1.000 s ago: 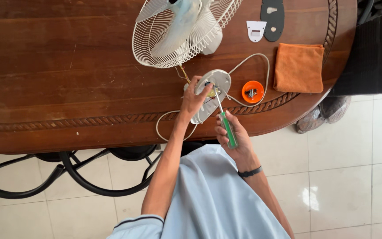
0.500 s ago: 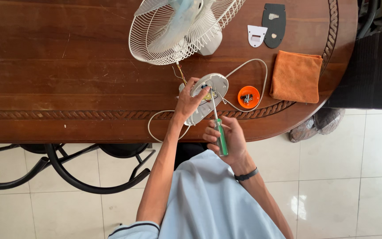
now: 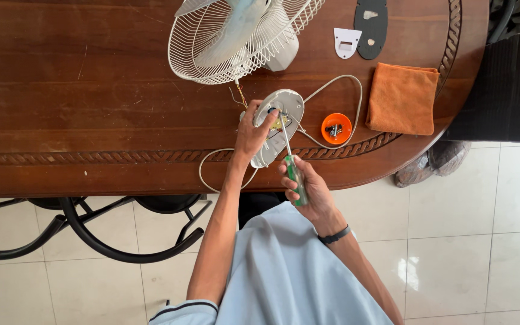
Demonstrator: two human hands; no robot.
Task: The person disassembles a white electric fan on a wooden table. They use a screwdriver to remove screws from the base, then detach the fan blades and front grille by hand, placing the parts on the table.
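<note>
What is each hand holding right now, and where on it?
Right hand grips the screwdriver by its green handle. Left hand holds the grey fan base at its near edge.

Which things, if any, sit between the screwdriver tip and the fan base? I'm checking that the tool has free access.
Nothing visible does: the screwdriver in the right hand reaches the fan base, which the left hand grips from its left side.

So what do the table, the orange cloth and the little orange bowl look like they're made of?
Brown oval table: likely varnished wood, with visible grain and a carved rope edge. Folded orange cloth: soft, matte fabric, perhaps microfibre. Small round orange bowl: probably plastic, smooth and evenly bright.
</note>
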